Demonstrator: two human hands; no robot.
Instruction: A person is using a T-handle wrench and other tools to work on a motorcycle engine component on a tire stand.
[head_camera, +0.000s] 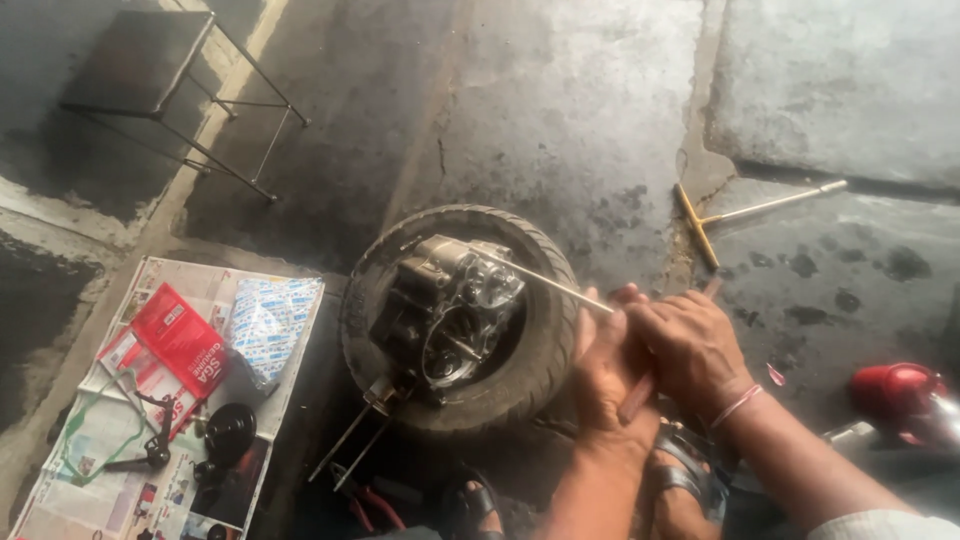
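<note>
A greasy metal engine block rests inside a black tyre lying flat on the concrete floor. A long thin metal rod runs from the engine's top towards my hands. My left hand and my right hand are pressed together at the tyre's right side, both closed around the handle end of that rod tool. My right wrist wears a thin pink band. My sandalled feet show below the hands.
A T-handle wrench with a yellow bar lies on the floor at the right. Newspaper at the left carries a red packet, a blue-white bag, a green gasket and dark parts. A metal stool stands top left. A red object sits far right.
</note>
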